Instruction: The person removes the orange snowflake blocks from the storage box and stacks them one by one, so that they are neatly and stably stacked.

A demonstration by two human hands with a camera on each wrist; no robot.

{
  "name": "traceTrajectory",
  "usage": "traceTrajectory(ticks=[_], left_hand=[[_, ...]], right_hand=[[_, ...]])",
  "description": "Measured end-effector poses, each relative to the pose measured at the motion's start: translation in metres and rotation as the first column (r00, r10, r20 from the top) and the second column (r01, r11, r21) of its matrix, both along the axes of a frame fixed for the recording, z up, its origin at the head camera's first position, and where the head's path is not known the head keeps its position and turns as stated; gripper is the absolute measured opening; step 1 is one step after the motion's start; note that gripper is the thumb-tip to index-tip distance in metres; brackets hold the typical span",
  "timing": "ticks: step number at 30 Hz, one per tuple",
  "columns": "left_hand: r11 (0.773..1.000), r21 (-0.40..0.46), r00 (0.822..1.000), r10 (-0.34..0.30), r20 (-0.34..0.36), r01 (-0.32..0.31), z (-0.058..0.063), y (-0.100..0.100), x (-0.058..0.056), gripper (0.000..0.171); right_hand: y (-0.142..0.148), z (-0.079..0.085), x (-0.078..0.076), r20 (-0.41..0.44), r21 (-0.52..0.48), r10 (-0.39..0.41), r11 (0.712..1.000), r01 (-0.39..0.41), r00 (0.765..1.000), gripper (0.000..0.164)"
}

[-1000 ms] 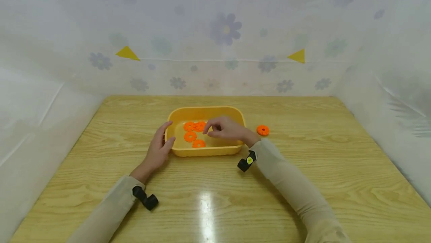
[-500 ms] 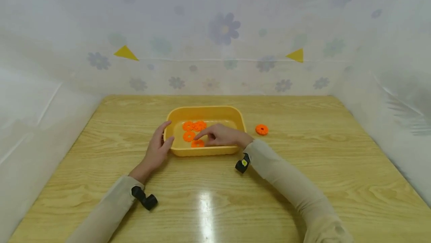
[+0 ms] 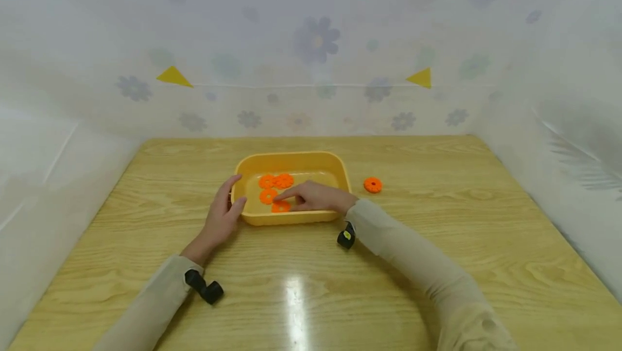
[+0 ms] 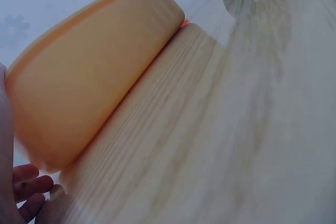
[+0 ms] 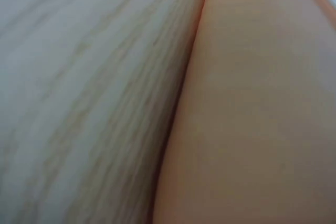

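A yellow plastic tub (image 3: 291, 219) sits on the table with several orange notched discs with centre holes on its floor. My left hand (image 3: 220, 218) holds its left end, thumb at the rim and fingers outside; the left wrist view shows fingertips (image 4: 34, 184) curled by the tub's lower corner. Inside the tub, my right hand (image 3: 320, 195) reaches down with its index finger extended. That finger and the thumb lie on either side of the nearest disc (image 3: 281, 207); whether they touch it is unclear. Another disc (image 3: 268, 196) lies just behind. The right wrist view shows only tub wall and table.
To the right of the tub, one or more orange discs (image 3: 373, 184) lie on the wood-grain table (image 3: 413, 189). Farther back in the tub are overlapping discs (image 3: 284, 180). Flower-patterned white sheeting (image 3: 272, 81) encloses the back and sides.
My right hand has lowered into the tub and moved toward the front, leftward to the nearest disc. The whole view has shifted slightly; my left hand keeps its place on the tub.
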State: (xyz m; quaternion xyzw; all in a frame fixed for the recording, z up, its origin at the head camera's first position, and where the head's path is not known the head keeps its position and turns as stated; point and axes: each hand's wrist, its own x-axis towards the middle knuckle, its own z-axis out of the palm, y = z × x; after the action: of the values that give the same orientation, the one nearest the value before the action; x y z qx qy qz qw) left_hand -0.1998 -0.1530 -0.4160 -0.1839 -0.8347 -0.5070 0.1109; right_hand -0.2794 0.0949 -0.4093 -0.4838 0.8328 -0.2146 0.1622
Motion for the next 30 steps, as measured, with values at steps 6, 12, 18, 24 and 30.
traceTrajectory(ticks=[6, 12, 18, 24, 30], left_hand=[[1.0, 0.021, 1.0, -0.014, -0.004, 0.015, 0.0012, -0.0004, 0.0001, 0.049], [1.0, 0.012, 1.0, -0.018, 0.016, 0.018, -0.0011, 0.0002, 0.0011, 0.049], [1.0, 0.011, 1.0, -0.009, 0.002, 0.009, -0.0015, 0.0004, 0.0003, 0.049], [1.0, 0.018, 1.0, -0.018, -0.001, 0.018, -0.0017, 0.0002, 0.0, 0.049], [1.0, 0.024, 1.0, -0.014, -0.014, 0.015, -0.0028, -0.0004, -0.0004, 0.048]], right_hand=[[-0.0023, 0.0027, 0.0023, 0.018, 0.008, -0.022, 1.0, 0.022, 1.0, 0.034], [-0.0005, 0.0037, 0.0061, 0.019, 0.039, -0.091, 0.995, 0.09, 0.996, 0.029], [-0.0002, 0.0073, 0.0068, 0.027, 0.063, -0.158, 0.986, 0.156, 0.987, 0.032], [-0.0007, 0.0073, 0.0066, 0.031, 0.079, -0.195, 0.978, 0.192, 0.98, 0.032], [-0.0019, 0.0069, 0.0052, 0.047, 0.097, -0.229, 0.97, 0.224, 0.972, 0.029]])
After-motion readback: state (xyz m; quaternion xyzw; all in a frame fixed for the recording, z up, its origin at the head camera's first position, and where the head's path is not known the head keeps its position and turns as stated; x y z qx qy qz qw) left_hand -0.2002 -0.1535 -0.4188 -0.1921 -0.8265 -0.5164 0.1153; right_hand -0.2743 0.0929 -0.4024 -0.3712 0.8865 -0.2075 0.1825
